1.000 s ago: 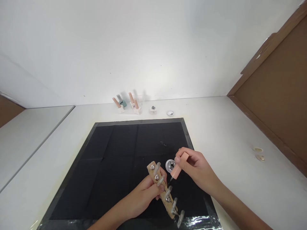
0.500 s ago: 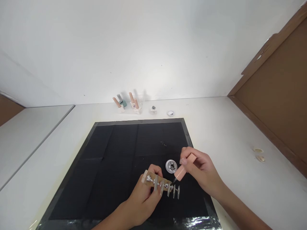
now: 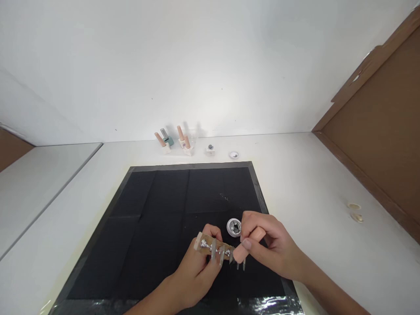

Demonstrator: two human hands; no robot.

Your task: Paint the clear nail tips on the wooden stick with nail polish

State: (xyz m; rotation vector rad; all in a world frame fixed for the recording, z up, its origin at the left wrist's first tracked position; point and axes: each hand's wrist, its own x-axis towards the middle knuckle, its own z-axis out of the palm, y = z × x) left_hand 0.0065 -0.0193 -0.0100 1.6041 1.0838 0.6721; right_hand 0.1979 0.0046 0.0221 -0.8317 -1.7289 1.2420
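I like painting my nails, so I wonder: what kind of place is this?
Probably a nail-art work desk. The left hand holds a wooden strip of fake nail tips, the right hand holds a peach polish brush, and small polish bottles stand by the wall.

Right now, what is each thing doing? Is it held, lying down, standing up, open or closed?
Left hand: shut on the wooden strip.
Wooden strip: held level over the black mat, nail tips sticking out of it.
Right hand: shut on the pink brush cap.
Pink brush cap: tilted, tip at the strip's right end.
Small round pot: open, on the mat.
Black mat: lying flat.
Polish bottles: by the wall, some leaning.
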